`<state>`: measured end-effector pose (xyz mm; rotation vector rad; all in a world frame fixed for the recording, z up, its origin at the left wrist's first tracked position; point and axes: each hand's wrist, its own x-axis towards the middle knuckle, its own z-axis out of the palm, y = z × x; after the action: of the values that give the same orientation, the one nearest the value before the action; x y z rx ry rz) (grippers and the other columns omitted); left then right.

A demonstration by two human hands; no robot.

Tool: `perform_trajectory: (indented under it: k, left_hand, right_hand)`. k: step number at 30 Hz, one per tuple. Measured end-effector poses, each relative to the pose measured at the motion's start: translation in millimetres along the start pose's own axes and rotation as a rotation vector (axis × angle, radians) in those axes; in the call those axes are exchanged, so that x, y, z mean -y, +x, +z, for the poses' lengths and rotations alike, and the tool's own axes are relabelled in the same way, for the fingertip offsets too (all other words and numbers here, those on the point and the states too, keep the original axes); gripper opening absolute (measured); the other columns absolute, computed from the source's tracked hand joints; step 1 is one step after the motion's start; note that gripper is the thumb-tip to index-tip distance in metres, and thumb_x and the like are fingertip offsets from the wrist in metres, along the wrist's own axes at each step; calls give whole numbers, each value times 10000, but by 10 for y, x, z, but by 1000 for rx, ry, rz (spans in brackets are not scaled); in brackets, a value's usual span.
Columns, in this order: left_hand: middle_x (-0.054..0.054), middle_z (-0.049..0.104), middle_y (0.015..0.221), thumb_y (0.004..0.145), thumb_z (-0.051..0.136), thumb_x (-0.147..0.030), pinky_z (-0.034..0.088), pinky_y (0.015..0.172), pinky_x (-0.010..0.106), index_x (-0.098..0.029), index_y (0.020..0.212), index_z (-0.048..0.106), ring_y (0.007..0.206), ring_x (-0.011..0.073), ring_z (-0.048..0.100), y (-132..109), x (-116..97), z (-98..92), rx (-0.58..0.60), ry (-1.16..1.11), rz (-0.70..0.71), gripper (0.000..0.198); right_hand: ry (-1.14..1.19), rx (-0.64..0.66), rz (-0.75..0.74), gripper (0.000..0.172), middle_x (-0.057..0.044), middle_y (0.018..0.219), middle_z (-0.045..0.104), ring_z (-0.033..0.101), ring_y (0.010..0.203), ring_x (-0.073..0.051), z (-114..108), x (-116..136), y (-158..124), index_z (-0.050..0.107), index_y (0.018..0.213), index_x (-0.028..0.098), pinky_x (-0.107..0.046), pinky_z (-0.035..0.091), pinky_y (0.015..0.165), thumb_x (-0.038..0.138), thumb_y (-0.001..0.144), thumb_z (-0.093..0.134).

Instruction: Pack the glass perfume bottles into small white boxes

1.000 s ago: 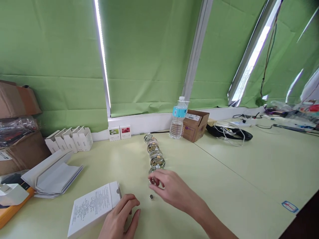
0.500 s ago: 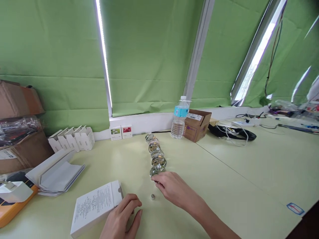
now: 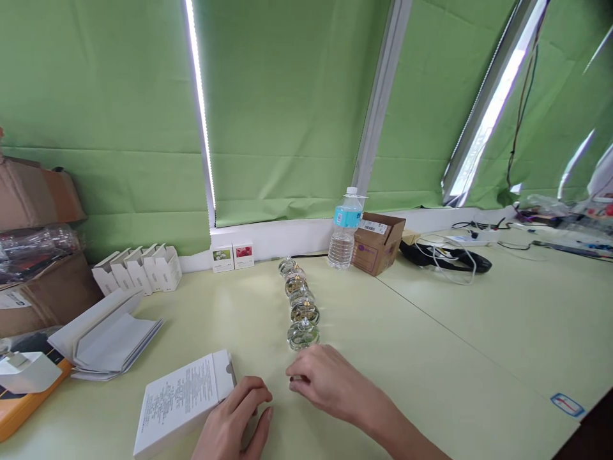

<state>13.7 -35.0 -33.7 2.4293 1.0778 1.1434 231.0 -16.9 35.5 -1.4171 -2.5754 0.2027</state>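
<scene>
Left hand (image 3: 230, 415) and right hand (image 3: 332, 383), apart, over the near part of a pale green table (image 3: 431, 358). Left hand: fingers loosely curved, holding nothing, just beside a white rectangular printed booklet (image 3: 184, 402). Right hand: fingertips (image 3: 299, 374) over a small metal piece (image 3: 293, 379), mostly hidden; grip cannot be told. Just beyond them, a straight row of round clear glass bottles with gold-toned centres (image 3: 299, 303) runs toward the far edge. At that edge: a clear plastic water bottle with a blue label (image 3: 343, 233) and a brown cardboard carton (image 3: 378, 243). Near the left edge: folded white card sheets (image 3: 105, 338).
</scene>
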Motion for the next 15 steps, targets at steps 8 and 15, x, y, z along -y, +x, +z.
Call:
perform_trajectory:
  k: [8, 15]
  left_hand:
    - [28, 646, 936, 967, 406, -384, 527, 564, 158, -258, 942, 603, 608, 95, 623, -2, 8, 29, -35, 21, 1, 235]
    - [43, 647, 936, 966, 415, -387, 535, 578, 157, -251, 933, 612, 689, 114, 658, 8, -5, 7, -16, 22, 11, 242]
  right_hand:
    - [-52, 46, 202, 244, -2, 578, 495, 461, 597, -141, -48, -123, -118, 490, 529, 172, -295, 167, 532, -12, 688, 512]
    - [-54, 33, 308, 227, -35, 751, 546, 491, 682, -174, -77, -231, -144, 538, 697, 185, -290, 198, 558, 20, 808, 430]
